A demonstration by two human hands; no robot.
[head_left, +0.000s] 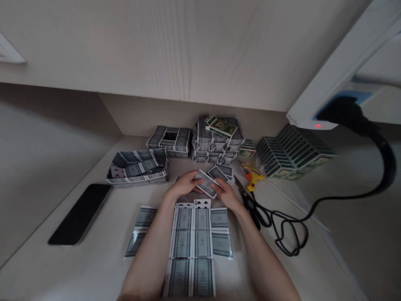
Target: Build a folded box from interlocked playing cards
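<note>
My left hand (184,184) and my right hand (227,195) together grip a small stack of playing cards (206,183), fingers curled on its two ends, above the white desk (94,259). Below the hands lies a flat sheet of joined face-down cards (196,238) with green patterned backs, two face-up cards at its top edge. Both forearms reach over this sheet.
A card-made open tray (138,167) and box (170,140) sit at the back left, stacked card pieces (216,140) behind. A yellow glue gun (253,176), black scissors (250,205) and a cable (288,234) lie right. Card packs (291,152) stand far right. A dark phone (80,213) lies left.
</note>
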